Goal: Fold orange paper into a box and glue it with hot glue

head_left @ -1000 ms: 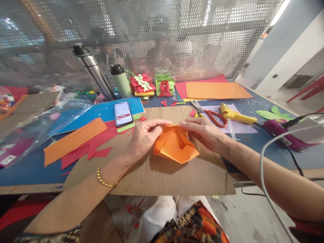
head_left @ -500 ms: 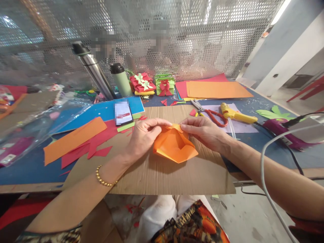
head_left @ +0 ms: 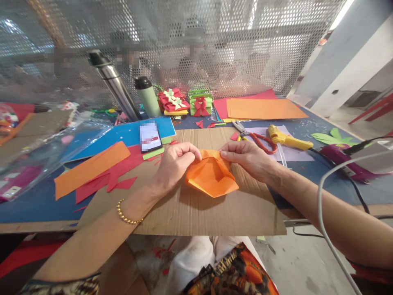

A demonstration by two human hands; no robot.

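A folded orange paper piece point(head_left: 211, 178), shaped like an open pouch, is held just above a brown cardboard sheet point(head_left: 196, 221). My left hand point(head_left: 178, 164) pinches its upper left edge between thumb and curled fingers. On the opposite side, my right hand point(head_left: 245, 157) grips the upper right corner with thumb and forefinger. Between the two hands the paper's top edge runs as a narrow band. The pouch's mouth faces me, with its pointed lower flap hanging toward the table's front.
Scissors point(head_left: 260, 141) and a yellow glue gun point(head_left: 290, 140) lie right of the cardboard. A phone point(head_left: 150, 137), orange strip point(head_left: 92, 170) and red scraps lie left. Two bottles, small paper bags point(head_left: 200, 104) and orange sheets point(head_left: 267, 108) stand or lie behind. A white cable point(head_left: 321, 205) crosses my right forearm.
My left hand's fingertips have moved left along the top edge, exposing more of the orange band. My right hand has stayed nearly in place.
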